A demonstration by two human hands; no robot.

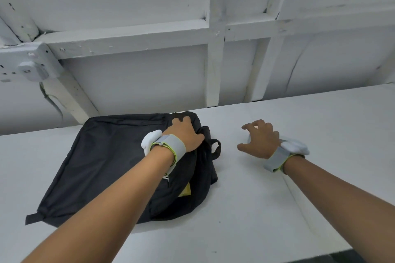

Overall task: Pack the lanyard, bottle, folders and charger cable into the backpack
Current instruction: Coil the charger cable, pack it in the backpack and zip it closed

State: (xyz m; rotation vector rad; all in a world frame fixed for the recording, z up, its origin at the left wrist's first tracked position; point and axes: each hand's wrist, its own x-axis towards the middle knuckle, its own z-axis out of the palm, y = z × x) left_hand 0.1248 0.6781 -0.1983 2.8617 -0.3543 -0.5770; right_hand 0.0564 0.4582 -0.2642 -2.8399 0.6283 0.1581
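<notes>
A black backpack [102,162] lies flat on the white table [277,209], its top end pointing right. My left hand [188,132] grips the fabric at the bag's top edge, by the carry loop [215,148]. A slit in the bag's opening shows something yellow [185,190] inside; I cannot tell what it is. My right hand [259,139] hovers just over the bare table to the right of the bag, fingers spread and curled, holding nothing. Lanyard, bottle and charger cable are not visible.
A white panelled wall [149,83] with wooden battens rises right behind the table. A wall socket with a white plug [32,70] sits at the far left. The table's front edge [350,250] runs at the lower right.
</notes>
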